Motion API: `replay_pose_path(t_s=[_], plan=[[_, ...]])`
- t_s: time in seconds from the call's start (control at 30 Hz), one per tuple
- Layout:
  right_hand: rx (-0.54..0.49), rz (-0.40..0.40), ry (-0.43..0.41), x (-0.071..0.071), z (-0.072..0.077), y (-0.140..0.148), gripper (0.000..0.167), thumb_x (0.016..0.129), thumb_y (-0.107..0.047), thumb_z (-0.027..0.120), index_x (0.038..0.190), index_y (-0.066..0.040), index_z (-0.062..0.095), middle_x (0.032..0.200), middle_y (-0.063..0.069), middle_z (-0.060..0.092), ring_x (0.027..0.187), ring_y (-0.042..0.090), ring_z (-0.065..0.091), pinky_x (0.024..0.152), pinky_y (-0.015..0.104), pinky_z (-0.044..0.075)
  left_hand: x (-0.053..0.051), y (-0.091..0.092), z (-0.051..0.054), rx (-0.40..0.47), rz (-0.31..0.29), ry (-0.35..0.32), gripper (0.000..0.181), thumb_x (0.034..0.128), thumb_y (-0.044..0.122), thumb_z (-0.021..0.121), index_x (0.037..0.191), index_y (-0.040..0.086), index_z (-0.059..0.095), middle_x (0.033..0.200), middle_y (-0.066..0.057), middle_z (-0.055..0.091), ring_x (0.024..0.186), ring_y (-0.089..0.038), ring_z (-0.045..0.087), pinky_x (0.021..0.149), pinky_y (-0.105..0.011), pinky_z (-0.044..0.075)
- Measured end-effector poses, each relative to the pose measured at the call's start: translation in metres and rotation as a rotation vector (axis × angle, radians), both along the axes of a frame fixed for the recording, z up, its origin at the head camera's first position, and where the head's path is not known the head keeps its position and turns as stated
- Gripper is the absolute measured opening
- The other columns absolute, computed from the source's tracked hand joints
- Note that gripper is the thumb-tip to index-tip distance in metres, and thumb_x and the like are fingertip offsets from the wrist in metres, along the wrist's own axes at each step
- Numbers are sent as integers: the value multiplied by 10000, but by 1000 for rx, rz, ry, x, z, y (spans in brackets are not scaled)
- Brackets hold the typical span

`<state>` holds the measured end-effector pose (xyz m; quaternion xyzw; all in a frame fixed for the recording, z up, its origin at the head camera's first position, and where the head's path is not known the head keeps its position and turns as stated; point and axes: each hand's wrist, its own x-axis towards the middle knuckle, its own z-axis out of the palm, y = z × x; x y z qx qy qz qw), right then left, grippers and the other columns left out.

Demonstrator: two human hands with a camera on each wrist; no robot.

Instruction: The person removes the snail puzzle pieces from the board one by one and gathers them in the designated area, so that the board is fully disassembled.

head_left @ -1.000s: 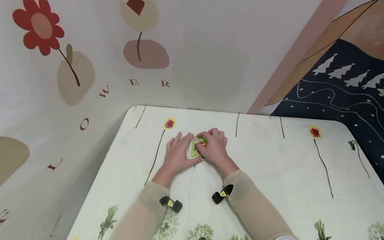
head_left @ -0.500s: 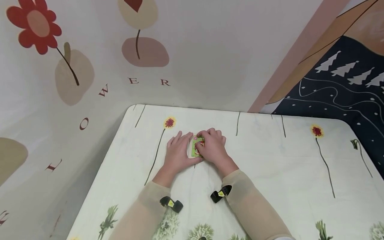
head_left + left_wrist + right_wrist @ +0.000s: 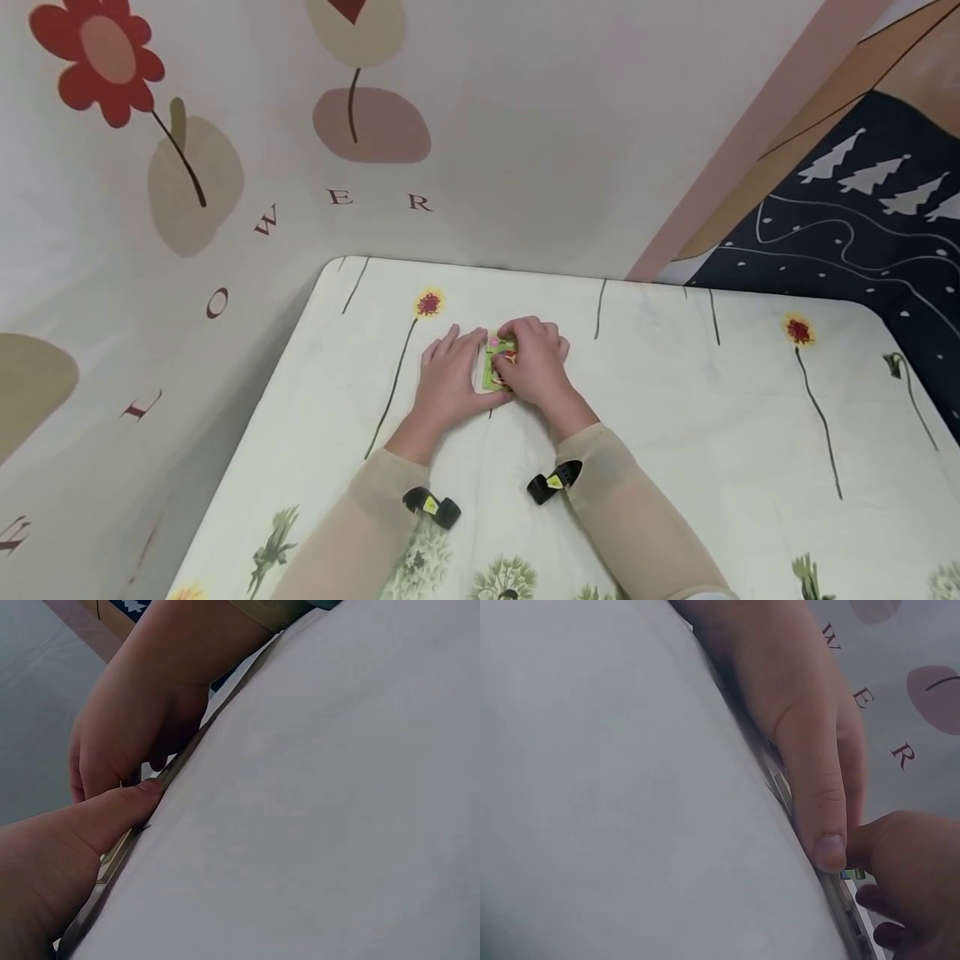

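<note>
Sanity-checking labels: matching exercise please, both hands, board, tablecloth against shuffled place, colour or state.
1. left hand
2. right hand
3. board
4. tablecloth

A. white, printed with flowers
B. reaching over the board from the right, fingers bent
C. green, partly hidden
D. thumb along the board's near edge

Pairs: 1-D, 2-B, 3-C, 4-A

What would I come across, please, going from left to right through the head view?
Large red flower print, left hand, green piece, right hand, rightmost yellow-rimmed flower print.
</note>
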<state>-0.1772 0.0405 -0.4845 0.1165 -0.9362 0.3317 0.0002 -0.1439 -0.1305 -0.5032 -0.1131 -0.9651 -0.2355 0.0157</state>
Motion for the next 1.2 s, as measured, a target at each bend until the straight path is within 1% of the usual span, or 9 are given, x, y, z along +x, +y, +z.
replay_pose_path(t_s=[0.17,0.33,0.47,0.7,0.8,0.9,1.07,1.2], plan=[[-43,11,95,-1,-5,2,323,902,-217,860,1209,-167,775,1256,-4,740,1210,292,492,1045,557,289,0,0,2,6,5,-6,1091,785,661,863,1632,132,423,1639,-71,481,1604,-337,227,1249,-579,187],[-62,49,165,-1,-7,6,356,885,-181,864,1234,-156,799,1296,8,739,1202,276,526,1009,553,313,-1,2,2,15,12,-15,1121,780,663,865,1646,127,397,1644,-81,474,1605,-329,224,1250,-575,189],[-91,63,195,-1,-9,7,387,866,-155,859,1247,-123,799,1290,25,738,1196,284,544,1005,563,320,-1,1,0,12,10,-16,1119,786,675,851,1648,128,393,1643,-79,475,1604,-329,227,1246,-577,197],[-108,52,160,0,-11,14,325,931,-178,856,1250,-154,805,1283,2,744,1199,249,578,1053,573,312,-1,-1,1,4,-3,-23,1135,776,646,877,1646,101,391,1641,-92,475,1598,-345,239,1240,-579,217],[-124,47,144,1,-9,21,334,931,-169,860,1260,-158,802,1284,-1,744,1194,242,596,1072,582,314,-2,-1,2,7,-10,-31,1148,776,649,876,1652,99,379,1653,-87,461,1604,-342,229,1247,-569,203],[-136,58,116,1,-7,30,351,942,-184,851,1286,-158,790,1297,1,738,1200,237,604,1082,579,324,-3,-1,2,4,-4,-44,1161,774,654,876,1661,106,365,1663,-76,448,1609,-329,218,1252,-559,191],[-144,66,88,2,-7,52,352,943,-217,851,1284,-154,789,1308,8,741,1225,249,608,1099,586,327,-3,-1,2,-5,9,-71,1174,768,663,877,1668,125,351,1676,-73,428,1616,-312,197,1259,-551,173],[-163,44,80,2,-9,76,359,936,-212,855,1282,-147,786,1325,20,735,1265,265,600,1165,582,322,-2,-1,3,5,15,-74,1180,756,648,896,1667,130,352,1674,-81,429,1616,-313,192,1263,-550,166]])
